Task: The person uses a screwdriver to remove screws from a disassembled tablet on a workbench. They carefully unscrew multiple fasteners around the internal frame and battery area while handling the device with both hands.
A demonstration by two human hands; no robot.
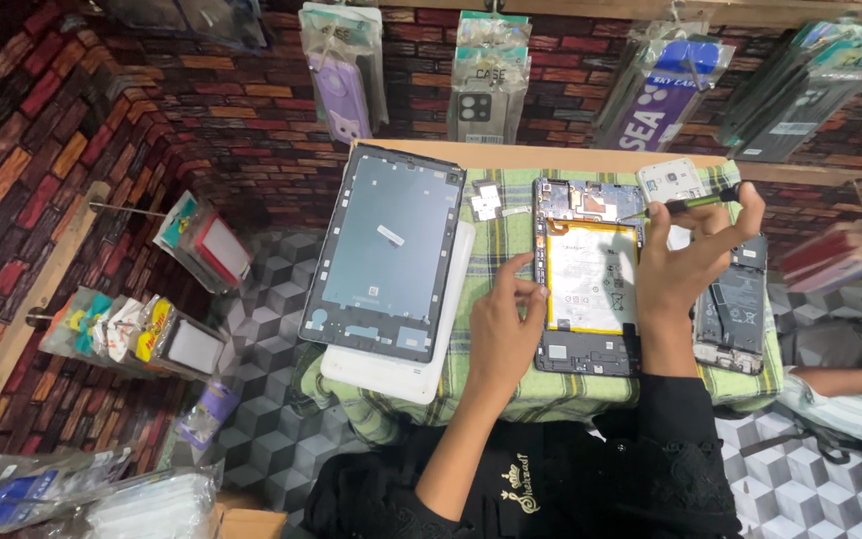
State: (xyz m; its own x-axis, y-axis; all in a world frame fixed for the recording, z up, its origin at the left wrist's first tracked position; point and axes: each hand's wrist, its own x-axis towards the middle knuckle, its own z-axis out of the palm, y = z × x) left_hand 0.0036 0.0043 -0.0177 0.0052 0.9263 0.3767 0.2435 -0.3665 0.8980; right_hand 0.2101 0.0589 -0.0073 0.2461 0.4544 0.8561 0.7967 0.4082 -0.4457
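Okay, our right hand [685, 262] pinches a green screwdriver [695, 203], tip at the top edge of the open tablet [588, 274] on the checked cloth [511, 389]. Our left hand [506, 324] rests loosely curled, fingertips touching the tablet's left edge; we'd best keep the driver straight and press lightly.

Left hand [504, 324] steadies opened tablet [589, 274]; right hand [685, 262] fingers grip screwdriver [688, 205] over it.

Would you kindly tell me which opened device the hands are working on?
The middle tablet with the white battery; the grey frame and opened phone lie untouched at either side.
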